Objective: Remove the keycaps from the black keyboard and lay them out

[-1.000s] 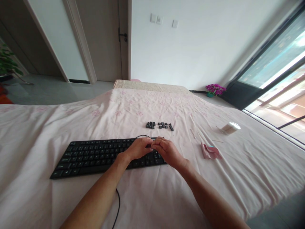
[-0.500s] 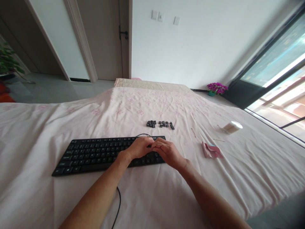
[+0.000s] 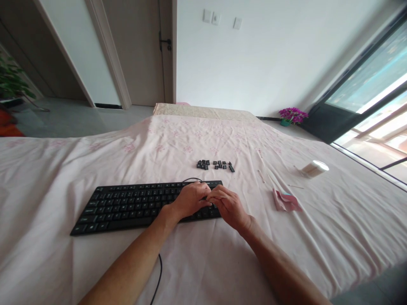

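Observation:
A black keyboard (image 3: 127, 205) lies on a pink sheet (image 3: 63, 169) in front of me. Both my hands rest on its right end, fingertips meeting over the keys. My left hand (image 3: 190, 200) has its fingers curled down onto the keys. My right hand (image 3: 229, 206) is curled too, its fingertips pinched against those of the left. What they pinch is hidden between the fingers. Beyond the keyboard lies a small row of several loose black keycaps (image 3: 215, 165).
A folded pink cloth (image 3: 285, 200) lies to the right, with thin sticks (image 3: 261, 176) and a round white container (image 3: 314, 168) beyond it. The keyboard cable (image 3: 158, 275) runs toward me. A flower pot (image 3: 292, 115) stands by the window; a door is at the back.
Both hands have slid slightly toward me and down onto the keyboard's right end. The view has shifted a little. The loose keycaps have not moved.

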Motion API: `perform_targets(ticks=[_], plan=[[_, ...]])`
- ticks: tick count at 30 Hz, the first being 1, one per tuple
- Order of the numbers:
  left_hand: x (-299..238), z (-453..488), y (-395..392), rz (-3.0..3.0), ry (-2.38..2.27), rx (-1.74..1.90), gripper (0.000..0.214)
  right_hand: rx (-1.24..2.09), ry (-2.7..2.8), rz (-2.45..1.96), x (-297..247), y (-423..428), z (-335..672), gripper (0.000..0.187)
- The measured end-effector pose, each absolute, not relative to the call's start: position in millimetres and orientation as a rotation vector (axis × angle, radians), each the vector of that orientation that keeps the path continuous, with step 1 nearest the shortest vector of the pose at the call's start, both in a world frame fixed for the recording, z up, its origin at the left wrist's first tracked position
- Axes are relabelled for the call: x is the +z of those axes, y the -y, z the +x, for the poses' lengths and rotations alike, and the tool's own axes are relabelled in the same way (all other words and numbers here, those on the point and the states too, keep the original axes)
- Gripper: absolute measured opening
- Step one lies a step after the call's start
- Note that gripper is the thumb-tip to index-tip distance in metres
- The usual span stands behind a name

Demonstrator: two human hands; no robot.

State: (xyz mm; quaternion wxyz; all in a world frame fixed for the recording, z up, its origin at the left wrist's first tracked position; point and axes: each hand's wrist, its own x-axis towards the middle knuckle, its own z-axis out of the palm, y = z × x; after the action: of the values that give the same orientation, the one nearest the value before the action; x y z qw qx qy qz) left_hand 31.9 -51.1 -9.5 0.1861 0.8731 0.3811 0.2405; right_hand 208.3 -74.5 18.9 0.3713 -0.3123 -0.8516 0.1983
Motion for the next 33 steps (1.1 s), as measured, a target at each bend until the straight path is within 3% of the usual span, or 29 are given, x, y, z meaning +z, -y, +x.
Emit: perform_targets(ticks=[10, 24, 29, 33], plan=[[-9.4, 32.9, 53.9, 2.514, -1.054, 0.718, 0.028, 0.406, 2.194, -0.784, 12.8, 81.8, 208.4, 0.018], [-8.7, 34.0, 53.9, 2.273, -1.036, 0.876, 0.015, 0.448, 2.073, -0.849, 29.9, 78.6, 201.5, 0.022], [-6.2, 33.5, 51.5, 2.087, -1.067, 0.970, 0.006, 0.228, 2.233, -0.807, 32.8, 76.4, 201.1, 0.019], [-8.9, 34.3, 50.2, 1.973, -1.083, 1.022, 0.019, 0.128, 2.352, -0.677, 32.4, 75.8, 203.1, 0.023]])
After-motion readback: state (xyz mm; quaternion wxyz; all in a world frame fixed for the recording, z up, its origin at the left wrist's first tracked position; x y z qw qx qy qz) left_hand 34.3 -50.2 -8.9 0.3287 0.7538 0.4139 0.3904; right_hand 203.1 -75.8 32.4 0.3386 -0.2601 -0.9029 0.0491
